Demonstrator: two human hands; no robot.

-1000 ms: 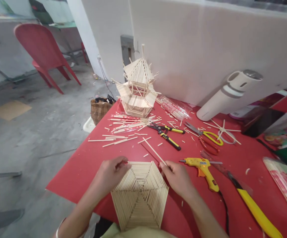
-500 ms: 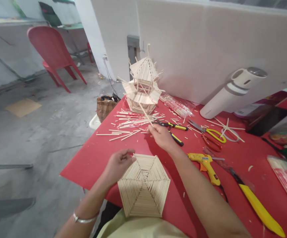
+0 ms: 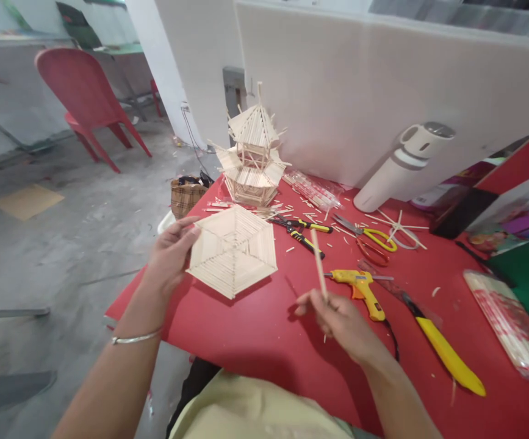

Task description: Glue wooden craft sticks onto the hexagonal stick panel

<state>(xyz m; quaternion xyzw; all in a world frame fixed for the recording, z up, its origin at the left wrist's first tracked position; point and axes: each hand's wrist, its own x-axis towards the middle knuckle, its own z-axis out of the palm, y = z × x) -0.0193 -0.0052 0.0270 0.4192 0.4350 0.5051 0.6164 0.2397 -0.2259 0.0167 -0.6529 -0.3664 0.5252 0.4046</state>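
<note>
My left hand (image 3: 172, 253) is closed on the left edge of a hexagonal panel (image 3: 241, 265) built of pale wooden sticks, tilted and raised over the red table. A single thin wooden stick (image 3: 318, 262) points upward from my right hand (image 3: 332, 314), whose fingers pinch its lower part. Right of that hand lies a yellow glue gun (image 3: 360, 286). Behind the panel stands a tiered stick pagoda (image 3: 255, 152). Loose sticks beside its base are partly hidden by the panel.
Black-and-yellow pliers (image 3: 298, 231), scissors (image 3: 369, 235) and a yellow-handled knife (image 3: 449, 353) lie on the red table (image 3: 255, 341). A white flask (image 3: 396, 164) stands by the wall. Bagged sticks (image 3: 511, 323) are at right. A plaid bag (image 3: 186, 198) sits beyond the left edge.
My left hand has taken hold of the hexagonal panel and lifted it forward off the near edge. My right hand has drawn back toward me and rightward with the stick, now upright.
</note>
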